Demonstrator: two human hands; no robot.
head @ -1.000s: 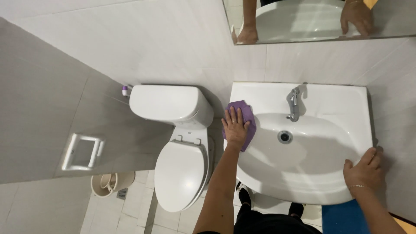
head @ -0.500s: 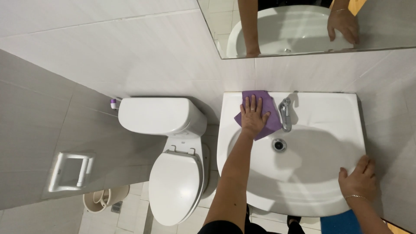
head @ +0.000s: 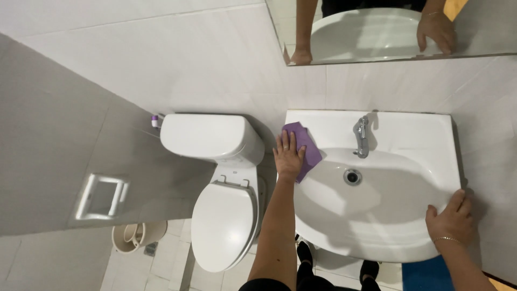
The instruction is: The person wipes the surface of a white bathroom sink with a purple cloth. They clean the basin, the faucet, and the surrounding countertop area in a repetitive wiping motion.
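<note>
My left hand (head: 288, 156) lies flat on a purple cloth (head: 305, 146), pressing it against the left rim of a white washbasin (head: 409, 132). The cloth sits near the basin's back left corner. My right hand (head: 451, 220) grips the basin's front right edge, fingers curled over the rim, a thin bracelet on the wrist. A chrome tap (head: 360, 137) stands at the back centre, with the drain (head: 352, 176) below it in the bowl.
A white toilet (head: 223, 215) with its lid down and cistern (head: 207, 134) stands left of the basin. A paper holder (head: 101, 196) is set into the grey wall. A small bin (head: 134, 235) sits on the tiled floor. A mirror (head: 388, 29) hangs above.
My left hand and the cloth slid from the back rim beside the tap toward the basin's left edge. My right hand stays on the front right rim.
</note>
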